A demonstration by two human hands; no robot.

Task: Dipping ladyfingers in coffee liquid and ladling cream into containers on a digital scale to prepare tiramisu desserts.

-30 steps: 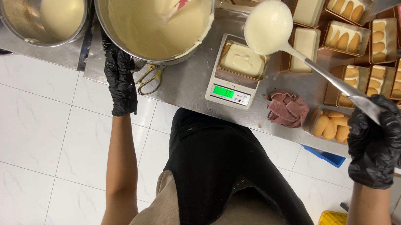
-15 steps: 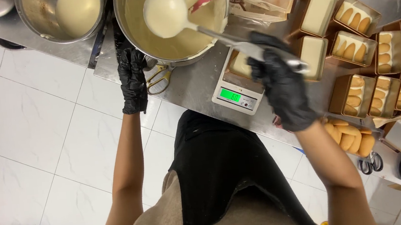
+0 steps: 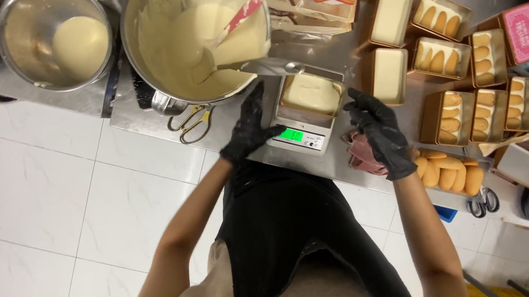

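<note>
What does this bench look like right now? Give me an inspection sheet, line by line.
Surface: steel bench, crowded.
Job's things: filled box on scale; big bowl of cream with ladle and spatula.
Clutter: small bowl, scissors, boxes of finger biscuits, loose biscuits, pink cloth.
Grip: left hand and right hand gloved, open, either side of the scale.
Cables: nothing seen.
Surroundings: white tiled floor.

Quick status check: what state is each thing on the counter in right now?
Large bowl: holds cream, ladle resting inside.
Small bowl: little cream left.
Scale: display lit.
Box on scale: filled with cream.
Left hand: gloved, empty.
Right hand: gloved, empty.
</note>
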